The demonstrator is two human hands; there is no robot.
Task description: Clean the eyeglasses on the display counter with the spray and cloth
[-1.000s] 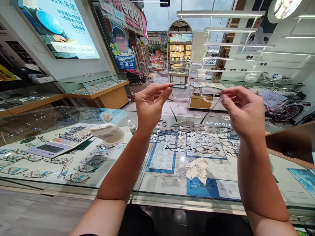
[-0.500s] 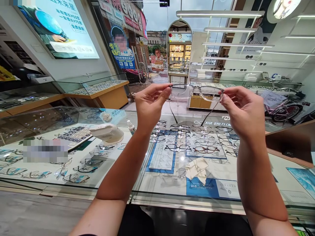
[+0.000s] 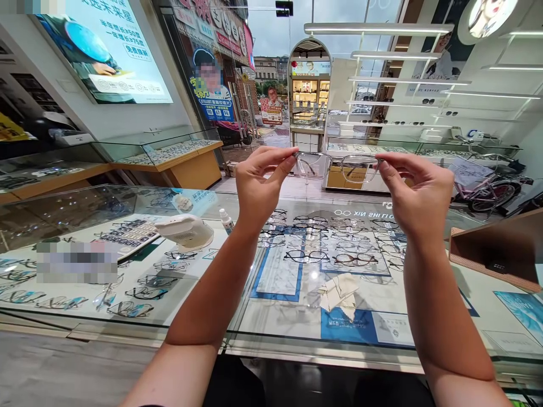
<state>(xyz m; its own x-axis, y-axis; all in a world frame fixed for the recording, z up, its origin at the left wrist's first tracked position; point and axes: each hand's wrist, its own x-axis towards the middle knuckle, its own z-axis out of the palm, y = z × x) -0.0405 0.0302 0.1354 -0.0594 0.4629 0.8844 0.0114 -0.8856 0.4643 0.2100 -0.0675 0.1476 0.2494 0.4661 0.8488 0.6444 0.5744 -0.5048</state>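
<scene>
A pair of glasses (image 3: 316,154) with thin, see-through frames is held up in the air above the glass counter. My left hand (image 3: 263,178) pinches its left end between thumb and fingertips. At the other end my right hand (image 3: 418,186) pinches the frame the same way. Both arms reach forward over the counter. The temples show faintly behind the lenses. Below, on the counter, lies a crumpled cream cloth (image 3: 340,292).
The glass display counter (image 3: 280,330) holds several rows of glasses. On it stand a white device (image 3: 186,230), a small spray bottle (image 3: 226,219) and a tray of lens samples (image 3: 131,234). A wooden box (image 3: 496,249) is at the right. Beyond are an arched mirror (image 3: 309,85) and a bicycle (image 3: 492,183).
The glasses have tilted in my hands: the temples, which hung down below the lenses, now show behind them. My right hand has shifted slightly left.
</scene>
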